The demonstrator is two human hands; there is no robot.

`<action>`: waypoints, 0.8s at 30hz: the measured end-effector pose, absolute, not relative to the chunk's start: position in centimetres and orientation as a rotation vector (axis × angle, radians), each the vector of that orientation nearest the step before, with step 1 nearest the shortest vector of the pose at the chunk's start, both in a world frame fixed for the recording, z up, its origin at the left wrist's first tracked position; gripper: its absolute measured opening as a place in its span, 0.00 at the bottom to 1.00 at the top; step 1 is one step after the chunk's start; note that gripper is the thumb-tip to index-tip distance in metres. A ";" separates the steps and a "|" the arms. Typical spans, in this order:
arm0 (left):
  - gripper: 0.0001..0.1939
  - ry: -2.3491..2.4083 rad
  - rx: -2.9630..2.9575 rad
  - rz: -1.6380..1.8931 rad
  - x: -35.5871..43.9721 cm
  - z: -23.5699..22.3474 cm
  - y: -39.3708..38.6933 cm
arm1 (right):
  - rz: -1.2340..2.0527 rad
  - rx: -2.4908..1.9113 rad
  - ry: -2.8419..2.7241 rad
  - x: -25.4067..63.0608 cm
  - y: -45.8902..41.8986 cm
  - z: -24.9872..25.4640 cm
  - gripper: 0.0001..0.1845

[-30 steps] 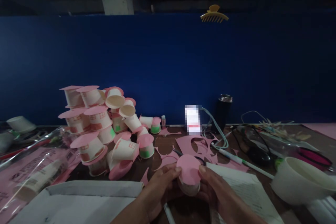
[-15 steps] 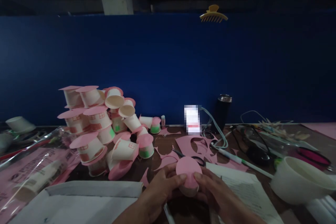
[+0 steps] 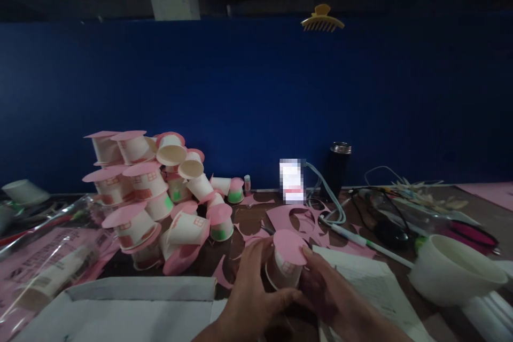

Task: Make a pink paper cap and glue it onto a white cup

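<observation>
Two-Handed Hold: Paper Cup (image 3: 276,273) with Pink Disc (image 3: 287,246)

The paper cup is low in front of me, tilted between my hands, its wide disc uppermost and a window drawn on its wall. My left hand (image 3: 254,283) arches around the left side, thumb spread well away from the fingers; I cannot tell whether its fingertips press on the cup. My right hand (image 3: 334,288) is half-curled and holds the right side, one fingertip at the disc's edge; its lower fingers are hidden.

Handling, as judged: very light, thin-walled, dry rather than slippery. The wall should dent under a hard squeeze; the disc's overhang should bend first. Take hold around the wall, below the disc, with even, gentle pressure. Avoid lifting by the overhang.

Surroundings: pink offcuts (image 3: 278,216) beyond; printed sheet (image 3: 371,291) beside the right hand; similar cups (image 3: 146,181) stacked to the left.
</observation>
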State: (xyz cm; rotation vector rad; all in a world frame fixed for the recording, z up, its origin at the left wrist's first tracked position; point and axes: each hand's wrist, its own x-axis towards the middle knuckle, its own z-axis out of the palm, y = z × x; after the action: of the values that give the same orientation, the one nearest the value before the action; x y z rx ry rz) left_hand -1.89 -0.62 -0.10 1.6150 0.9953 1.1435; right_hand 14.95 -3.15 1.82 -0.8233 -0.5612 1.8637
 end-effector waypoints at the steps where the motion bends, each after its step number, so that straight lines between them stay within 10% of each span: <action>1: 0.35 1.014 1.641 1.135 -1.8 0.0 -0.6 | 1.861 -0.826 -0.565 14.8 -3.2 1.7 0.19; 16: 0.29 1.035 1.138 1.126 -2.8 0.2 1.9 | 1.752 -0.969 -0.574 15.3 -3.0 0.4 0.27; 24: 0.26 1.089 1.223 1.151 -3.0 0.4 1.8 | 1.319 -1.193 -1.577 14.6 -3.9 -0.9 0.28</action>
State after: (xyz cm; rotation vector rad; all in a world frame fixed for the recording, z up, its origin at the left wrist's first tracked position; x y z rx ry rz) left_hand -3.04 1.75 0.40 1.2233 1.0894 1.1506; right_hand 14.61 -3.92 -0.91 -1.1927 -1.5771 1.3193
